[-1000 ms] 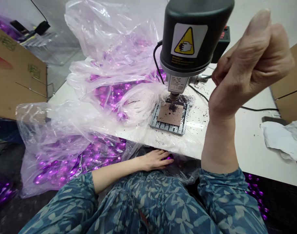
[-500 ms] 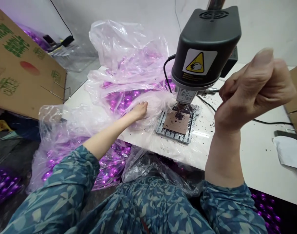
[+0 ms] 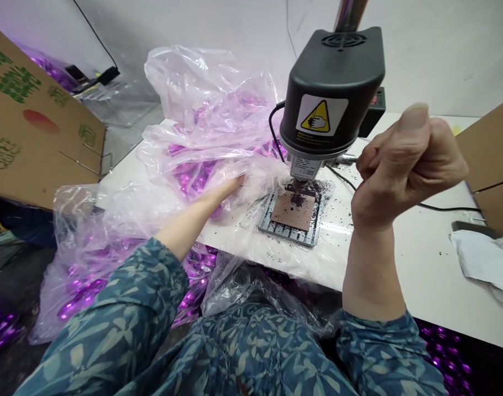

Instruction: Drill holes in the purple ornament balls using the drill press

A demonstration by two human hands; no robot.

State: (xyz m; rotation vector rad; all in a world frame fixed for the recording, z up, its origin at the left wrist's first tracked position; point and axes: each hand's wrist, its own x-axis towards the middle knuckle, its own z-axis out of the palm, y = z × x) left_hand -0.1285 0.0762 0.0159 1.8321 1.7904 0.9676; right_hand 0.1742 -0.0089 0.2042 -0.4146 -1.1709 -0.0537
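Head view: our right hand [image 3: 408, 165] grips the press lever [image 3: 349, 160]; our left hand [image 3: 234, 185], at the bag [image 3: 169, 71], unclear grip. Debris [image 3: 300, 199] suggests work done; purple pieces [image 3: 189, 180] seem left.

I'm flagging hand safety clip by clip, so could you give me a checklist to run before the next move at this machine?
1. Right hand on the lever: ok, fist closed at its end.
2. Left hand apart from the base plate: ok, it's at the plastic bag.
3. Left fingers' grip: cannot tell, hidden.
4. Brown pad flat on the base plate: ok.
5. Pad free of dark crumbs: not ok.
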